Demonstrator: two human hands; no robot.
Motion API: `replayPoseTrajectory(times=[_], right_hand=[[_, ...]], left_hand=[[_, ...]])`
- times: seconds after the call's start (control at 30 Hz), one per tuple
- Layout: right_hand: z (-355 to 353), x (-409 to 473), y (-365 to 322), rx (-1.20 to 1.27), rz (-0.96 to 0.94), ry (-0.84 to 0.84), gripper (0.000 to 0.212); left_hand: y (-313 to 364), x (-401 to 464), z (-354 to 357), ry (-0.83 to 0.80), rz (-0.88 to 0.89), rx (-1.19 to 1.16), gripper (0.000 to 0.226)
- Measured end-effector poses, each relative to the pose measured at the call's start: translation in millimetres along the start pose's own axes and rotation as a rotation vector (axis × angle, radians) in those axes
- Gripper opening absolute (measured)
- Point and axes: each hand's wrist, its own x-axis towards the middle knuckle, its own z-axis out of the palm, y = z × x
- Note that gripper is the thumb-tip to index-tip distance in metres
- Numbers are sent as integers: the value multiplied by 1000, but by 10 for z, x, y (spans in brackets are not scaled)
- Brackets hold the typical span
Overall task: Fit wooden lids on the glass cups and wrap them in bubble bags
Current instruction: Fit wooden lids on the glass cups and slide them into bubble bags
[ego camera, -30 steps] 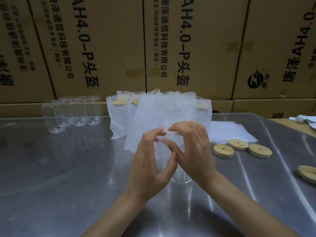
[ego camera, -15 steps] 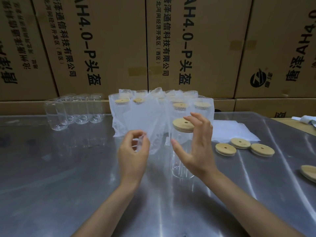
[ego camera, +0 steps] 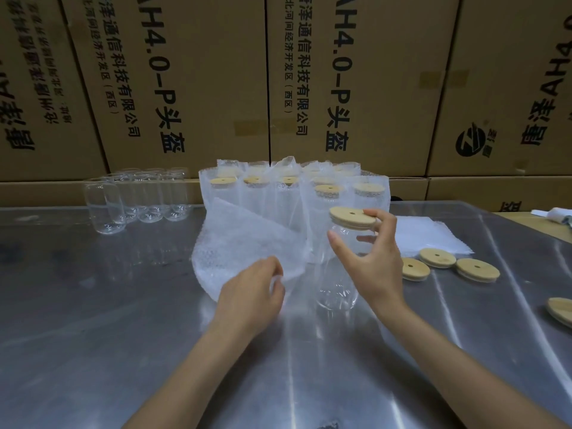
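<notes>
A clear glass cup (ego camera: 335, 283) stands upright on the steel table (ego camera: 123, 320) in front of me, with a round wooden lid (ego camera: 351, 217) on its mouth. My right hand (ego camera: 371, 261) wraps around the cup's upper part, fingertips at the lid's edge. A white bubble bag (ego camera: 244, 246) hangs to the cup's left, curved and partly resting on the table. My left hand (ego camera: 253, 292) pinches the bag's lower right corner. Behind them stand several wrapped, lidded cups (ego camera: 294, 193) in bubble bags.
Several bare glass cups (ego camera: 139, 199) stand at the back left. Three loose wooden lids (ego camera: 445, 264) lie to the right, one more at the right edge (ego camera: 561, 309). A flat stack of bubble bags (ego camera: 424, 236) lies behind them. Cardboard boxes (ego camera: 340, 72) wall the back.
The bubble bag, held up in both hands before the cup, has swung left and down in my left hand. My right hand let go of it and took the lidded cup.
</notes>
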Motion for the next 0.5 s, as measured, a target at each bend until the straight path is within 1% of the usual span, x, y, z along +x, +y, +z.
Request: replayPoseTrajectory(times=[0.07, 0.13, 0.2, 0.23, 0.3, 0.33, 0.43, 0.5], right_hand=[[-13, 35, 27, 127, 113, 30, 55], [-14, 78, 62, 275, 279, 52, 52], [-14, 114, 95, 405, 473, 63, 54], [-14, 118, 96, 463, 564, 63, 59], [-10, 110, 91, 578, 702, 64, 68], [-7, 102, 96, 634, 751, 68, 69], [1, 83, 94, 767, 842, 62, 56], [8, 81, 89, 815, 862, 26, 35]], left_hand=[[-42, -9, 60, -126, -77, 10, 15], [-74, -10, 91, -177, -114, 26, 21], [-99, -5, 102, -168, -121, 66, 26], [-103, 1, 99, -149, -122, 88, 26], [-99, 11, 86, -116, -140, 110, 23], [-94, 10, 82, -104, -162, 98, 19], [-74, -6, 78, -64, -239, -29, 13], [-59, -4, 84, -21, -294, -172, 11]])
